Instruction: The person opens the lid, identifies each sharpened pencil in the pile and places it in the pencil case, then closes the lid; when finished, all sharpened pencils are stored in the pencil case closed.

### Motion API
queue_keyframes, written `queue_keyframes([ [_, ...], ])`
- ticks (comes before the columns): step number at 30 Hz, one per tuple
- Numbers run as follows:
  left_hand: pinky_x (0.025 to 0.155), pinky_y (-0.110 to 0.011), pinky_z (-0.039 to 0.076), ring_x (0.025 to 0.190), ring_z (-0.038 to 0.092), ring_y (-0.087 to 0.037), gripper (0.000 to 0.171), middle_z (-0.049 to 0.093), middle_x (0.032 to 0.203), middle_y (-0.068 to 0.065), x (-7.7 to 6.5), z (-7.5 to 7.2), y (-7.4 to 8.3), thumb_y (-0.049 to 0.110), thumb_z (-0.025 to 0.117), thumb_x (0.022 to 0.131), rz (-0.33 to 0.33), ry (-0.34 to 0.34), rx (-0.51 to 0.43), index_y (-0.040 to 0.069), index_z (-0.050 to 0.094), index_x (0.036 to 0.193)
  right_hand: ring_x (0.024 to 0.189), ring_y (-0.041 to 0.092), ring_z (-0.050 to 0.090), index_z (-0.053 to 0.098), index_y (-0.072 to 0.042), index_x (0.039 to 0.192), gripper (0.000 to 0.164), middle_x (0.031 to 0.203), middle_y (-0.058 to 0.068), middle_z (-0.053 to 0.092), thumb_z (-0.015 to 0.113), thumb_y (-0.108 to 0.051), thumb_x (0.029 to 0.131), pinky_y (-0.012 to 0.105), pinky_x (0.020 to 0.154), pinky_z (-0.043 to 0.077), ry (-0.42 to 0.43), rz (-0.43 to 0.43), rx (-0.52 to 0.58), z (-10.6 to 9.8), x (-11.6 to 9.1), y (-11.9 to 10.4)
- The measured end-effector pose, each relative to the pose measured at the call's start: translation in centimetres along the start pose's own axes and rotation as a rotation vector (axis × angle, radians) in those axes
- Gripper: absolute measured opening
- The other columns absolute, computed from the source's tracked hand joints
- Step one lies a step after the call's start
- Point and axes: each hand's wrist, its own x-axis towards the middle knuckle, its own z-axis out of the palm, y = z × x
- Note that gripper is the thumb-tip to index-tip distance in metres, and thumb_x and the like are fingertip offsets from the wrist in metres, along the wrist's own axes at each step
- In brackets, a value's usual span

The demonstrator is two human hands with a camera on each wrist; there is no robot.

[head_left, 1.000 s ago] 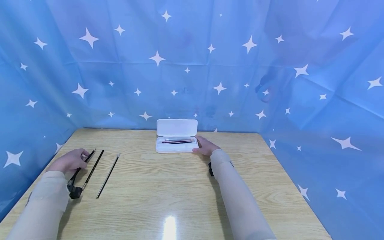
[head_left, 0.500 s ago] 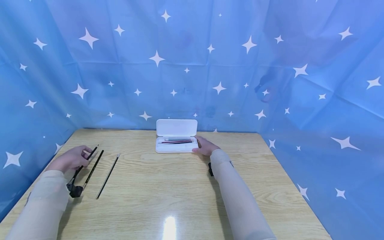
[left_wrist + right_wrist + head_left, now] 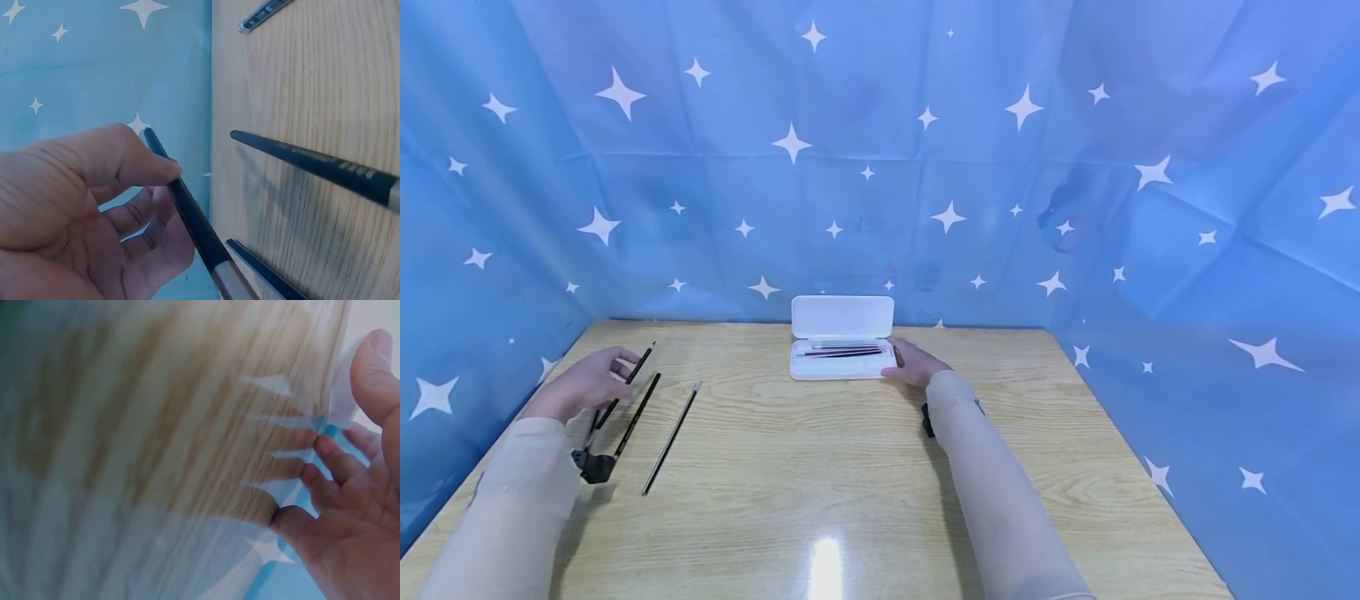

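Observation:
In the head view my left hand (image 3: 591,379) pinches a black-handled paintbrush (image 3: 197,222) between thumb and fingers. The silver ferrule shows in the left wrist view; its bristles are out of sight. A second black paintbrush (image 3: 637,414) lies beside it on the table. Another dark handle (image 3: 262,269) is partly hidden under my hand. A dark slim stick with a pale end (image 3: 670,439) lies further right. At the back, my right hand (image 3: 916,367) grips the right end of a white pencil case (image 3: 842,374); its lid is up and several slim sticks lie inside.
The wooden table (image 3: 820,467) runs up to a blue star-patterned curtain (image 3: 865,200) at the back and sides. Black wrist mounts (image 3: 597,467) sit below both wrists. A light glare (image 3: 825,571) marks the front of the table.
My left hand has lifted a little, away from me and to the right, with the paintbrush rising in it. My right hand and the pencil case stay put.

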Motion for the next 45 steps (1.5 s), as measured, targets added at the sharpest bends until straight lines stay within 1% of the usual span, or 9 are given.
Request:
queue_keyframes([
  [3,0.063,-0.038,0.048,0.077,0.051,-0.024,0.065,0.042,0.125,-0.031,0.1,-0.1,0.2,0.003,0.062,0.093,0.022,0.004,-0.001,-0.014,0.028,0.146,0.154,0.03,0.016,0.015,-0.024,0.164,0.078,0.168,0.008,0.018,0.059,-0.044,0.102,0.051,0.122,0.02,-0.001,0.013,-0.018,-0.1,0.2,0.2],
  [7,0.067,-0.039,0.049,0.088,0.053,-0.028,0.064,0.042,0.125,-0.031,0.1,0.0,0.3,0.005,0.063,0.094,0.056,0.028,0.0,-0.013,0.03,0.146,0.154,0.032,0.016,0.015,-0.021,0.164,0.078,0.168,0.01,0.017,0.059,-0.041,0.103,0.052,0.122,0.02,-0.004,0.002,-0.009,-0.2,0.0,0.1],
  [12,0.064,-0.037,0.051,0.087,0.053,-0.026,0.063,0.043,0.124,-0.028,0.2,0.1,0.5,0.002,0.062,0.094,0.098,0.07,-0.032,-0.01,0.03,0.147,0.154,0.033,0.016,0.015,-0.019,0.164,0.079,0.168,0.011,0.018,0.06,-0.04,0.103,0.053,0.122,0.019,0.0,-0.006,0.001,-0.3,-0.3,-0.1],
  [17,0.062,-0.034,0.05,0.089,0.051,-0.023,0.062,0.042,0.122,-0.025,0.5,0.1,0.7,-0.004,0.056,0.093,0.151,0.082,-0.064,-0.01,0.028,0.148,0.154,0.033,0.015,0.015,-0.02,0.164,0.078,0.168,0.011,0.017,0.06,-0.039,0.103,0.053,0.122,0.02,-0.001,-0.01,0.011,-0.3,-0.4,-0.3],
  [22,0.062,-0.032,0.051,0.088,0.052,-0.018,0.064,0.042,0.121,-0.021,0.6,0.4,1.1,-0.009,0.057,0.091,0.186,0.111,-0.101,-0.007,0.03,0.15,0.154,0.034,0.016,0.016,-0.02,0.164,0.076,0.168,0.012,0.018,0.059,-0.036,0.104,0.054,0.121,0.021,-0.008,-0.021,0.029,-0.3,-0.7,-0.4],
  [32,0.07,-0.028,0.053,0.099,0.054,-0.021,0.063,0.044,0.126,-0.024,0.7,0.7,1.8,-0.007,0.057,0.092,0.272,0.196,-0.063,-0.006,0.032,0.15,0.154,0.033,0.016,0.014,-0.02,0.164,0.076,0.168,0.011,0.018,0.058,-0.036,0.104,0.054,0.121,0.021,-0.004,-0.008,0.035,-0.1,-0.9,-0.4],
  [38,0.07,-0.026,0.054,0.102,0.053,-0.025,0.062,0.046,0.126,-0.022,1.3,1.2,1.6,-0.007,0.058,0.092,0.278,0.24,-0.06,-0.003,0.034,0.15,0.154,0.033,0.017,0.015,-0.02,0.164,0.077,0.168,0.011,0.019,0.059,-0.037,0.104,0.054,0.121,0.021,0.0,-0.015,0.027,-0.1,-0.9,-0.5],
  [42,0.069,-0.025,0.054,0.1,0.053,-0.022,0.063,0.047,0.126,-0.021,1.3,1.5,1.7,-0.008,0.059,0.091,0.291,0.275,-0.05,-0.003,0.035,0.149,0.154,0.033,0.016,0.015,-0.02,0.164,0.076,0.168,0.012,0.019,0.059,-0.036,0.104,0.054,0.121,0.021,-0.004,-0.018,0.031,-0.1,-0.9,-0.4],
  [45,0.068,-0.024,0.053,0.1,0.053,-0.021,0.061,0.047,0.125,-0.021,1.3,1.7,2.0,-0.008,0.059,0.092,0.31,0.319,-0.039,-0.003,0.036,0.148,0.154,0.033,0.016,0.015,-0.02,0.164,0.077,0.168,0.011,0.018,0.059,-0.036,0.104,0.054,0.122,0.021,-0.002,-0.019,0.028,0.0,-0.8,-0.5],
])
